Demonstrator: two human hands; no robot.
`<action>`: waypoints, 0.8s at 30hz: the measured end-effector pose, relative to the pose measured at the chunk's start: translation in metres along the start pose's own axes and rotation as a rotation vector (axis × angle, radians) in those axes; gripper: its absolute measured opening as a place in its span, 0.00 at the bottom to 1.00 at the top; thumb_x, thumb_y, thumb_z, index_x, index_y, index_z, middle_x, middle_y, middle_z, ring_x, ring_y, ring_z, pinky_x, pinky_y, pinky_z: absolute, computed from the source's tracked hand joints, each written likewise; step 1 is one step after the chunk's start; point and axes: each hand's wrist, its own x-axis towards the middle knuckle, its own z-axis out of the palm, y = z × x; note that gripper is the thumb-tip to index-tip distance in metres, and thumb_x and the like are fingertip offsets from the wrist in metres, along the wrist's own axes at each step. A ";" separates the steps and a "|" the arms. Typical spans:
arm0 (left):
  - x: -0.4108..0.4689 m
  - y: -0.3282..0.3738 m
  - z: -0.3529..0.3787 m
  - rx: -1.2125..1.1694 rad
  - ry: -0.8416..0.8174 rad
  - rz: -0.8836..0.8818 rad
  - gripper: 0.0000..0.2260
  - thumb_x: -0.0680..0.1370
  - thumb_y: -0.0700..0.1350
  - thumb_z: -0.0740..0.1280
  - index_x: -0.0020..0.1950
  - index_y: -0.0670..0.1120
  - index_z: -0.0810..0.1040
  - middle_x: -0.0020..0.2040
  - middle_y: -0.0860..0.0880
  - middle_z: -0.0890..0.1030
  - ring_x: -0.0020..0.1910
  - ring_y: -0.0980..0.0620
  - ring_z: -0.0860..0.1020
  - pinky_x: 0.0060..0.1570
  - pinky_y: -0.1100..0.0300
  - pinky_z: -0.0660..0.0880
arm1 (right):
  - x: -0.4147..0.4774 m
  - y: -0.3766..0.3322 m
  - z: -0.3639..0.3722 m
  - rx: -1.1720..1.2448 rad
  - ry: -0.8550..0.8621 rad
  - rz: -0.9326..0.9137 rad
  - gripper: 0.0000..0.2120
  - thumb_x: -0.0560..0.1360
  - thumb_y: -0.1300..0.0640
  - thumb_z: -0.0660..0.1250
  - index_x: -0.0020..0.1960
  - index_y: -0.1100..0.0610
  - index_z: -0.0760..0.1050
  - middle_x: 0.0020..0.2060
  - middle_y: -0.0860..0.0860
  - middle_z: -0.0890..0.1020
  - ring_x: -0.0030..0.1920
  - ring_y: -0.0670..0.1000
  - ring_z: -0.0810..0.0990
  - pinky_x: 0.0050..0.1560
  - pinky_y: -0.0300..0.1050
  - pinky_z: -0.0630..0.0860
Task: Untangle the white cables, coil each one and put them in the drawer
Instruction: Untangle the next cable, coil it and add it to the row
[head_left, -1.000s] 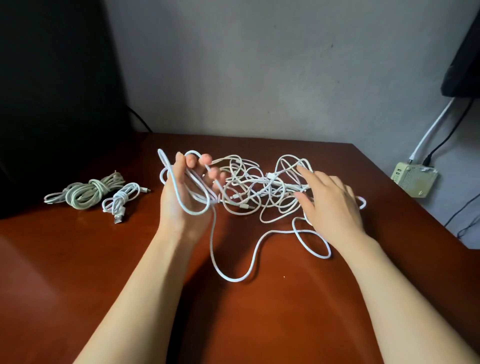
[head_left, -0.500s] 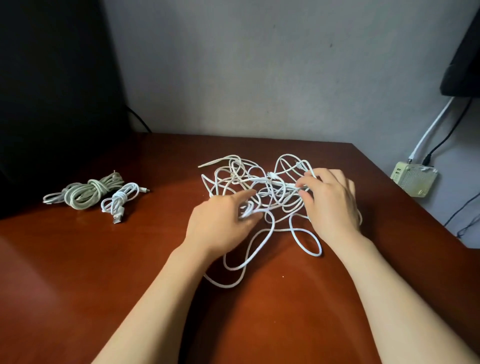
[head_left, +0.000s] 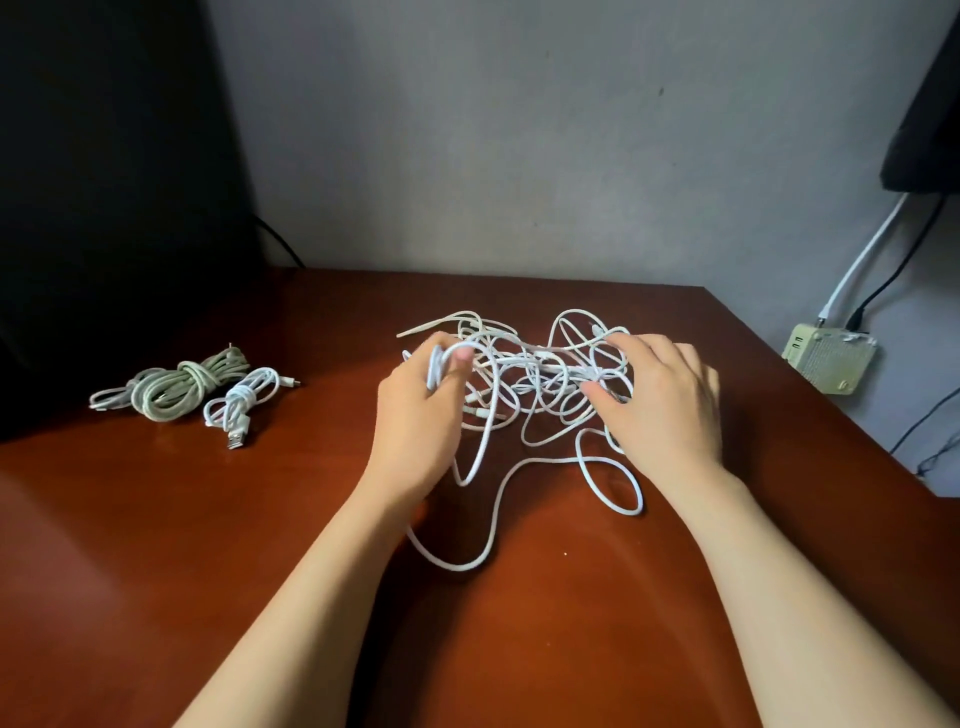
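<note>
A tangle of white cables (head_left: 540, 379) lies on the brown table (head_left: 156, 545) toward its back middle. Long loose loops (head_left: 488, 519) trail from it toward me. My left hand (head_left: 415, 421) grips several strands at the tangle's left side, with a loop wrapped over its fingers. My right hand (head_left: 665, 400) rests on the tangle's right side with its fingers spread over the strands and its thumb hooked in among them. Two coiled cables lie at the left: a thick pale green one (head_left: 176, 387) and a small white one (head_left: 241, 402). No drawer is in view.
A dark panel (head_left: 104, 182) stands at the back left. Off the table's right edge, a pale power adapter (head_left: 831, 361) hangs on the wall with white and black leads. The table's right edge runs diagonally close to my right arm.
My left hand dropped from its raised position, moved right onto the tangle, then shifted back left gripping a loop. The right hand stayed on the tangle's right side.
</note>
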 end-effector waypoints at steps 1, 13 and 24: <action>0.001 -0.001 -0.001 -0.021 0.038 0.010 0.14 0.82 0.47 0.59 0.39 0.43 0.71 0.31 0.51 0.70 0.29 0.58 0.64 0.30 0.65 0.63 | 0.000 0.000 0.000 0.003 -0.002 0.011 0.24 0.75 0.46 0.68 0.68 0.52 0.71 0.64 0.50 0.75 0.63 0.54 0.70 0.62 0.51 0.64; 0.012 0.002 -0.013 -0.330 0.396 -0.156 0.13 0.83 0.44 0.57 0.38 0.49 0.70 0.31 0.50 0.70 0.26 0.61 0.70 0.29 0.66 0.68 | 0.000 0.004 0.005 0.013 -0.005 0.076 0.16 0.78 0.51 0.64 0.64 0.52 0.74 0.61 0.51 0.77 0.61 0.56 0.72 0.60 0.53 0.66; 0.017 -0.001 -0.025 -0.692 0.051 -0.036 0.14 0.77 0.49 0.60 0.31 0.53 0.71 0.25 0.53 0.65 0.23 0.57 0.61 0.23 0.66 0.59 | -0.001 0.003 0.002 0.064 0.050 -0.007 0.17 0.74 0.55 0.69 0.63 0.55 0.76 0.66 0.55 0.74 0.67 0.58 0.66 0.65 0.57 0.64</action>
